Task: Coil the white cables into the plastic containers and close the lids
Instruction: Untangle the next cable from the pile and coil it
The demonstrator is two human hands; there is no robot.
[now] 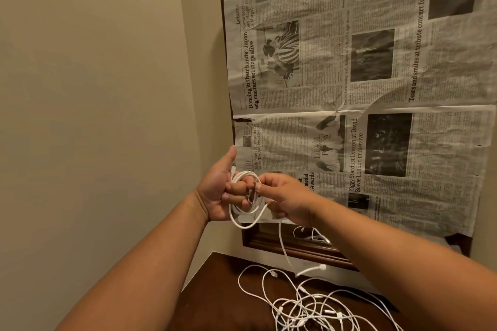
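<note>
Head view: held one part-coiled white cable (242,224) in left hand (219,192), pinched it with right hand (286,196); tangled cables (304,306) yet uncoiled on worktop (215,293).

The newspaper (349,94) is greyish white, crowded with black print and near-black photographs (372,55). One striped photograph (285,54) near its left edge shows bold black-and-white bands. Left of the newspaper the wall (94,88) is plain beige. A dark brown frame (295,248) edges its bottom. Below the newspaper, the table (215,290) is dark reddish brown under white cables (309,306). The cable (243,226) before its lower left corner is white too.
</note>
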